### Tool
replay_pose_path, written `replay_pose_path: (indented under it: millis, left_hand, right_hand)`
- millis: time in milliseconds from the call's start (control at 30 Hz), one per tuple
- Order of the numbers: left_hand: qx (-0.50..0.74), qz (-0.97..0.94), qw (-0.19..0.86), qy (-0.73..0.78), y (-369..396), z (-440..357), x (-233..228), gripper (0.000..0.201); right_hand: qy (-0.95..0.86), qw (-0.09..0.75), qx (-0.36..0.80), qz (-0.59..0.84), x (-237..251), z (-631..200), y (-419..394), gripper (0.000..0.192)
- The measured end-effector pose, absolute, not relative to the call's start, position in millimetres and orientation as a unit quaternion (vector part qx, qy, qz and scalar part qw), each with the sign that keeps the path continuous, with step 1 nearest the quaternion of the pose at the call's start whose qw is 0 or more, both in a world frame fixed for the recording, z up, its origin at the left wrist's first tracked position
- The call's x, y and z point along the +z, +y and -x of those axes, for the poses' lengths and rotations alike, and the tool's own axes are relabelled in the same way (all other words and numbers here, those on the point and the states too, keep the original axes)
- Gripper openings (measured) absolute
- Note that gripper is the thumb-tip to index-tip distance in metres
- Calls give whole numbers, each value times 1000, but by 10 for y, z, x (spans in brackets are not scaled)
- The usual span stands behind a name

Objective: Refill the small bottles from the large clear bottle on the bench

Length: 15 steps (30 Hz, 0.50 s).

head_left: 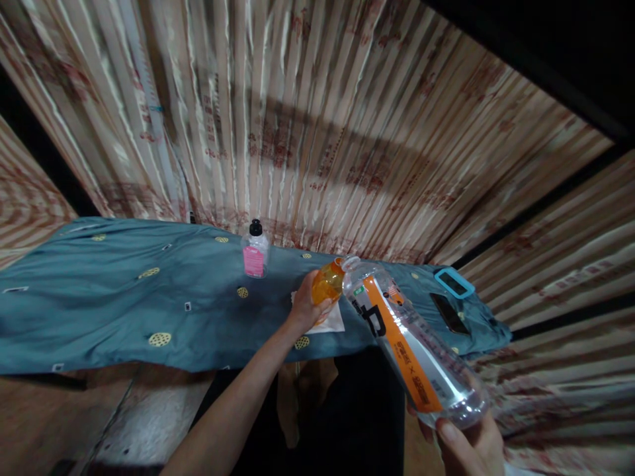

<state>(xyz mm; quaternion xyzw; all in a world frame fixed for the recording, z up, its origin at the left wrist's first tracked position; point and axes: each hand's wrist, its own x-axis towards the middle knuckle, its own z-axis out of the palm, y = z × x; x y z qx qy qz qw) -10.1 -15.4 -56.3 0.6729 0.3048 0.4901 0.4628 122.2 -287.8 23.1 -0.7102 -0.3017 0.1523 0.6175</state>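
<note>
two bare hands, three bottles, one white sheet and two flat, phone-like objects are in view, with one cloth-covered table. the left hand [303, 309] has its fingers wrapped around a small orange bottle [327, 281], which tilts with its neck up and to the right, above the table. the right hand [469, 449] grips the base of a large clear bottle [407, 350], thumb on the near side and fingers curled beneath; some of those fingers are hidden. the large bottle slants up and leftward, its mouth right beside the orange bottle's neck; whether the two rims touch, i cannot tell.

the large bottle is shiny, see-through plastic, long and rounded, with an orange label. the orange bottle is short, glossy and translucent. the third, a clear bottle with a pink label [254, 260] and black cap, stands upright to the left. the white sheet [335, 322] lies flat below the left hand. at the table's right end lie a dark slab [449, 313] and a blue-rimmed one [454, 283]. the tablecloth [119, 304] is wrinkled blue-green fabric with yellow patches; behind it hangs a pleated beige curtain [238, 99] with reddish print.
</note>
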Motion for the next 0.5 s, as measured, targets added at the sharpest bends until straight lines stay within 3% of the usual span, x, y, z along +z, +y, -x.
replay_pose_path:
  millis: [267,500]
  left_hand:
    - [502,-670,455,305,-149,81,-601,64]
    - [496,-671,459,304,-140,85,-620,67]
  right_hand:
    - [-267,636,164,705,223,-1212,-2869,91]
    - [-286,639,163,696,171,-1249,-2878,86]
